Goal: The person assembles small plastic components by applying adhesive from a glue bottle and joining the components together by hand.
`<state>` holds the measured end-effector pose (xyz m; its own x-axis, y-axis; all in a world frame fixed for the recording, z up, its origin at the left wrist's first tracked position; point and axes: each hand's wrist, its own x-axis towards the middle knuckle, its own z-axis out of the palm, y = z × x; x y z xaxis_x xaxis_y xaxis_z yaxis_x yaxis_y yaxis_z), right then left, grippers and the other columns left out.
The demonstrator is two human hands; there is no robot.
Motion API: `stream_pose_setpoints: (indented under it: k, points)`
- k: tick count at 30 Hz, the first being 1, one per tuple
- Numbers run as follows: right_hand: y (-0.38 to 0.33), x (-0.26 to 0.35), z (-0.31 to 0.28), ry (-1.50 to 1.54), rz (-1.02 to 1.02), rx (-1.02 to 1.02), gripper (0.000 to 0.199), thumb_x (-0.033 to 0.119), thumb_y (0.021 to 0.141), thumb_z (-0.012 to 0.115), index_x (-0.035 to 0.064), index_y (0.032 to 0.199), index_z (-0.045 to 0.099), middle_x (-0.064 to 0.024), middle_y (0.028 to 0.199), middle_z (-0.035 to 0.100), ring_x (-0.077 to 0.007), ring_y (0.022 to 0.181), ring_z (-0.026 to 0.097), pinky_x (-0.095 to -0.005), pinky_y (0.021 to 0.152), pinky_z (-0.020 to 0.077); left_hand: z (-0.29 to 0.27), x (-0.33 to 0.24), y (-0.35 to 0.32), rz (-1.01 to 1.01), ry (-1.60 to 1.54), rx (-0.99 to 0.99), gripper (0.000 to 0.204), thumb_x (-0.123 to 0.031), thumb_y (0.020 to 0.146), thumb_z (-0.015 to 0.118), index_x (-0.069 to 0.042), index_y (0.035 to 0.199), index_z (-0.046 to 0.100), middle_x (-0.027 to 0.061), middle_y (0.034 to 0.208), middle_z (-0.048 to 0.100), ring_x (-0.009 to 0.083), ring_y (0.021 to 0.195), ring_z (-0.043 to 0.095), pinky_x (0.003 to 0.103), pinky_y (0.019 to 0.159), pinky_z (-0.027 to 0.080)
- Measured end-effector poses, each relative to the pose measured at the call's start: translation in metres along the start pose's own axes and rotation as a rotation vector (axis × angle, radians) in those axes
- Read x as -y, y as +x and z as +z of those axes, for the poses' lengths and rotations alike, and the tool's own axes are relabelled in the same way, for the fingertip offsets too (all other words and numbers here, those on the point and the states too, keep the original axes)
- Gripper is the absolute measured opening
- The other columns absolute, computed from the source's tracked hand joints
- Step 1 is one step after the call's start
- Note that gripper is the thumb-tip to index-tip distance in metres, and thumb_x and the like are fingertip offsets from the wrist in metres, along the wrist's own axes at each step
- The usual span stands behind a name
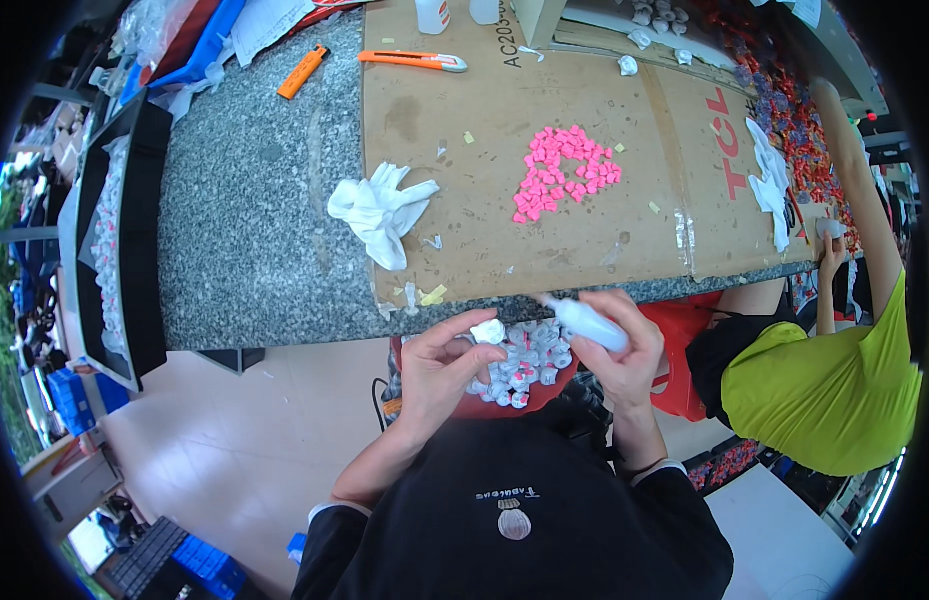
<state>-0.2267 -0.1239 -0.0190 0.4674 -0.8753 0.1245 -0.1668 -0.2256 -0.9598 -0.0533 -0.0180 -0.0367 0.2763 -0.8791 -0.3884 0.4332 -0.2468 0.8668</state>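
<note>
Between the thumb and forefinger of my left hand (440, 360) is a small white rounded piece (489, 331). My right hand (630, 350) is wrapped round a white squeeze bottle (593, 326), its thin nozzle pointing left, apart from the piece. Below both hands, a red container (472, 408) at my lap holds many small white pieces (525, 362), some with pink spots. Ahead on the cardboard sheet (455, 130) lies a loose cluster of small bright pink pieces (565, 165).
White gloves (383, 212) lie crumpled at the cardboard's left. Behind them are an orange utility knife (413, 61) and a flat orange object (304, 72). A black tray (125, 240) stands left. At right, a person in a yellow-green top (835, 390) works beside red pieces (815, 160).
</note>
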Motion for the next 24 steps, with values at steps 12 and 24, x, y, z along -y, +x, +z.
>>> stream_pose_setpoints:
  k: [12,24]
  points:
    - [0.048,-0.011,0.043,-0.156,-0.066,-0.011,0.031,0.0,0.071,0.068,0.0017,0.101,0.061,-0.0097,0.099,0.062,-0.0191,0.092,0.059,-0.0276,0.079,0.0453,-0.004,0.003,0.0,-0.092,-0.057,0.006,0.042,-0.001,0.08,0.063,-0.002,0.12,0.052,0.0053,0.081,0.064,0.0048,0.051,0.053,0.016,0.042,0.033]
    - [0.091,-0.033,0.003,-0.561,-0.209,-0.186,0.008,0.002,0.076,0.062,0.0014,0.084,0.062,-0.0101,0.082,0.06,-0.0245,0.076,0.055,-0.0333,0.066,0.0446,-0.001,0.004,0.003,-0.07,-0.135,0.063,0.033,-0.002,0.087,0.054,0.0,0.12,0.051,0.0038,0.078,0.061,0.0062,0.05,0.053,0.017,0.038,0.028]
